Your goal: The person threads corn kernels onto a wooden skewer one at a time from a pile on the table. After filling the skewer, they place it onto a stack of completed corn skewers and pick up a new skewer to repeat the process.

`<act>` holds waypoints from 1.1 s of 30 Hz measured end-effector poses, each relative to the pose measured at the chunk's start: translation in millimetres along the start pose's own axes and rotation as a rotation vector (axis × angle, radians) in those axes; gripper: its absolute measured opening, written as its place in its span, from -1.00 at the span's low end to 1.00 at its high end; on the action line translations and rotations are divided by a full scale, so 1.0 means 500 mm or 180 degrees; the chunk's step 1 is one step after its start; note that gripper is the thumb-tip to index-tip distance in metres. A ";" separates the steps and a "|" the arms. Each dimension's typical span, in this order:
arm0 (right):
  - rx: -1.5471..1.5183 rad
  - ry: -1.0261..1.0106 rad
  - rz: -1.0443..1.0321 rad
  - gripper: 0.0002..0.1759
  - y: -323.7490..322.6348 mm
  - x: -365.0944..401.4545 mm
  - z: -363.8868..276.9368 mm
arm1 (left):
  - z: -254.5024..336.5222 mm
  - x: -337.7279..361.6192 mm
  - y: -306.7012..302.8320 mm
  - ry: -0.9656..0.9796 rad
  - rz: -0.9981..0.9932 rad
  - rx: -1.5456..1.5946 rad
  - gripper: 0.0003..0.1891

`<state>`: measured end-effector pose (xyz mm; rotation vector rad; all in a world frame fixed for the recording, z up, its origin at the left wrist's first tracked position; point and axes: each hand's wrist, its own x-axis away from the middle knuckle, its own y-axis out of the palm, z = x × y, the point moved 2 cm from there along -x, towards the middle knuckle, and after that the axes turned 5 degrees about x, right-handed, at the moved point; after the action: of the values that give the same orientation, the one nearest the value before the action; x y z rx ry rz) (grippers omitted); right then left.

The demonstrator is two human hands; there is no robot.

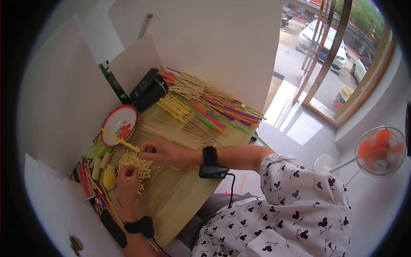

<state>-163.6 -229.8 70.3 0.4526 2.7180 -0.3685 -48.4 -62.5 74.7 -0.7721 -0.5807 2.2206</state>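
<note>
My right hand (157,150) is closed around a thin skewer threaded with yellow corn kernels (121,141). The threaded end points up and left over the rim of a basin. Lower down, my left hand (127,179) is over a pile of loose corn kernels (133,159), its fingers pinched together. Whatever lies between those fingertips is too small to make out. Just left of that hand lie a corn cob with yellow kernels (109,179) and paler, stripped-looking cobs (96,168).
A white, red-rimmed basin (105,124) stands at the table's far side. Beyond the hands lie bare skewers (175,133), kernel-threaded skewers (173,107) and coloured strips (214,118). A black box (150,91) is near the wall. A fan (380,152) stands right.
</note>
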 end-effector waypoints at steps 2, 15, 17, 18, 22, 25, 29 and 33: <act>-0.0216 0.0454 0.0240 -0.82 0.015 0.004 0.015 | -0.031 0.014 0.022 0.0008 -0.0123 0.0097 -0.93; 0.0268 0.0398 0.0366 -0.80 0.012 -0.035 0.086 | -0.059 0.004 0.048 0.0316 -0.0852 0.0083 -0.82; 0.0243 0.0320 0.0371 -0.80 0.016 -0.045 0.081 | -0.049 0.009 0.069 0.0888 -0.0892 -0.0549 -0.82; 0.0220 0.0221 0.0384 -0.80 0.018 -0.049 0.076 | -0.045 0.013 0.080 0.0895 -0.0888 -0.0542 -0.82; 0.0121 0.0149 0.0409 -0.79 0.011 -0.080 0.054 | -0.047 0.015 0.114 0.1200 -0.0789 -0.0863 -0.86; 0.0109 -0.0048 0.0330 -0.80 0.010 -0.091 0.014 | -0.046 0.017 0.115 0.1134 -0.0760 -0.0875 -0.88; -0.0016 -0.0109 0.0012 -0.79 0.028 -0.092 -0.024 | -0.039 0.021 0.094 0.0671 -0.0769 -0.0641 -0.90; -0.0423 -0.0105 -0.0095 -0.80 0.061 -0.045 -0.052 | -0.034 0.026 0.055 0.0450 -0.0469 -0.0416 -0.93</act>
<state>-140.7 -199.7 96.4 0.3664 2.6986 -0.1996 -57.7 -68.0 41.5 -0.9150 -0.6950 1.9909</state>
